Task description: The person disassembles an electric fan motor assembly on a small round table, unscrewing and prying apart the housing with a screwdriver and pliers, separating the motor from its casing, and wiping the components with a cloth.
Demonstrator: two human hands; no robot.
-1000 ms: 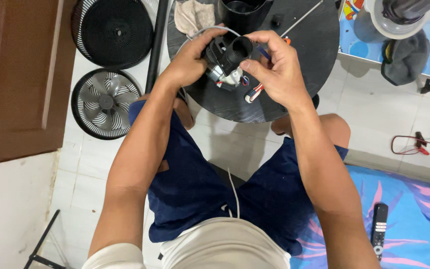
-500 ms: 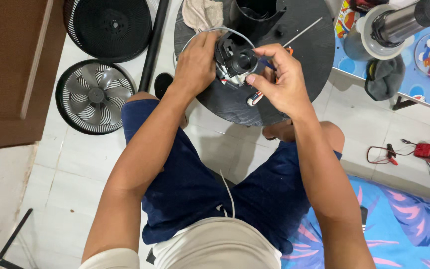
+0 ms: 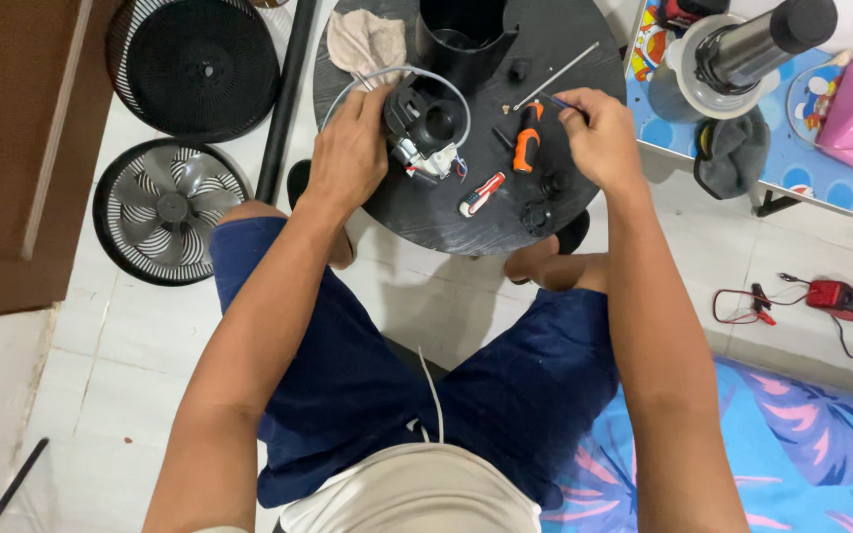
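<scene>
Fan grille [image 3: 165, 209] on the tiled floor at far left. Round black base [image 3: 446, 222] before the seated person. Left hand [image 3: 350, 153] clasps the black motor housing [image 3: 428, 123], which rests on the base. Red-and-white screwdriver [image 3: 482, 193] and orange-handled screwdriver [image 3: 525, 138] lie between the hands. Right hand [image 3: 599, 138], well apart from the left, pinches a small blue-tipped tool [image 3: 555, 101].

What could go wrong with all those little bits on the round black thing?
The small black knobs lie near the edge of the round black base and might roll off. The left hand alone steadies the motor, whose thin wires stick out and might snag while the right hand lifts a tool.
</scene>
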